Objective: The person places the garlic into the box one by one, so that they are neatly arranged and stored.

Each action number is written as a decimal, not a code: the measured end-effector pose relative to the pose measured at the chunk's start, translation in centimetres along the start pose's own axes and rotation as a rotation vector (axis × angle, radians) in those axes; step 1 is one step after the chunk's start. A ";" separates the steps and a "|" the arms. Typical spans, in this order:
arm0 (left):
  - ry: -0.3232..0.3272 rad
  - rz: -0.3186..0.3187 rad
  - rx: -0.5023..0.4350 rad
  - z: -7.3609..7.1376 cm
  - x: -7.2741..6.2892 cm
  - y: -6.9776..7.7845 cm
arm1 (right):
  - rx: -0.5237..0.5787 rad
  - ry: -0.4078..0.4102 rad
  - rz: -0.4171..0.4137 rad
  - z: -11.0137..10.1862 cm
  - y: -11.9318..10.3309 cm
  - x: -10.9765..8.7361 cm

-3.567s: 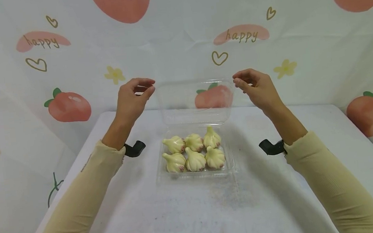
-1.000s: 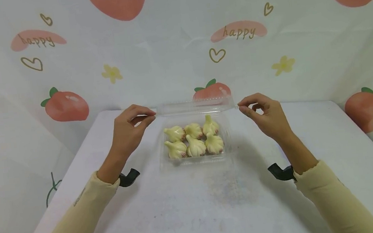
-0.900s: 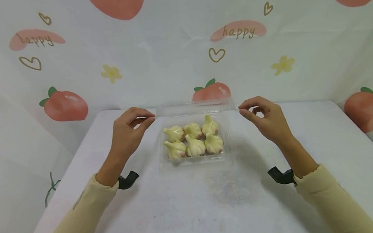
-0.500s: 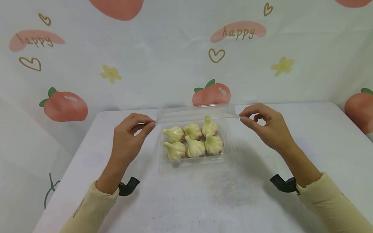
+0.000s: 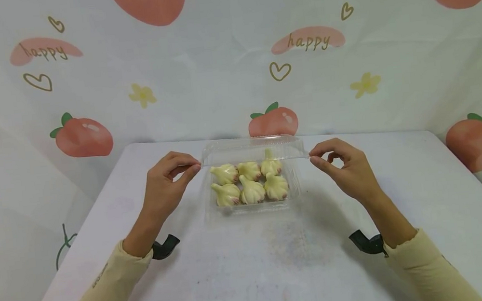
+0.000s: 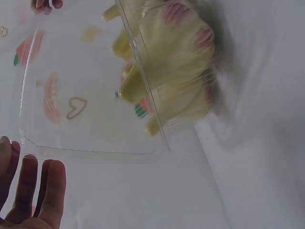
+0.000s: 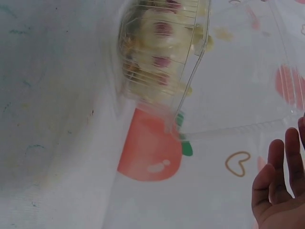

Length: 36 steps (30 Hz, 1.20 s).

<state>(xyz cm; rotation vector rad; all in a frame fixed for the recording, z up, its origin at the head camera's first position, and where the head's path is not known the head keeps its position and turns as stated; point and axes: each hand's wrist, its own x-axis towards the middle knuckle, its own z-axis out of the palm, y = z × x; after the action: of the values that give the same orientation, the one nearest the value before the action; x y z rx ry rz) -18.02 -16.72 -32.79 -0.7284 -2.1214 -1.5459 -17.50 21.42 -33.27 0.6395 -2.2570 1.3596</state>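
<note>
A clear plastic clamshell box (image 5: 253,209) stands on the table with several pale garlic bulbs (image 5: 252,189) in two rows inside. Its hinged lid (image 5: 249,145) is raised and leans forward, its free edge over the back row. My left hand (image 5: 166,183) pinches the lid's left corner between thumb and fingertips. At the right corner, my right hand (image 5: 349,171) pinches the edge the same way. In the left wrist view, the left hand (image 6: 38,195) is at the lid's corner; the right wrist view has the right hand (image 7: 283,191) at the other.
A white cloth covers the table (image 5: 252,270), faintly stained in front of the box. Behind it hangs a white backdrop (image 5: 225,74) printed with peaches, flowers and hearts. A black wrist mount (image 5: 166,247) sits below the left hand, another (image 5: 366,242) below the right.
Both hands have come down and toward me, tipping the lid forward from upright until its edge hangs over the back garlic bulbs. The bulbs keep their places in the box.
</note>
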 end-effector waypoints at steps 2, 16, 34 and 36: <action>-0.002 -0.003 -0.002 0.0 -0.1 0.0 | 0.000 -0.002 -0.001 0.0 0.1 -0.1; 0.030 -0.036 -0.002 0.2 -0.6 0.1 | -0.005 -0.003 -0.020 0.1 0.0 -0.3; 0.004 -0.425 -0.006 0.7 -1.3 1.0 | -0.005 -0.007 0.082 0.6 -0.3 -1.6; 0.000 -0.443 -0.001 0.7 -1.4 1.1 | -0.003 -0.006 0.084 0.7 -0.2 -1.6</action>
<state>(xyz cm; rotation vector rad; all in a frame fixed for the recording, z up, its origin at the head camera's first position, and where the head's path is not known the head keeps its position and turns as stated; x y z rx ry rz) -16.27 -15.97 -33.04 -0.2635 -2.3943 -1.7573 -16.15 20.99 -34.31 0.5544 -2.3136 1.3949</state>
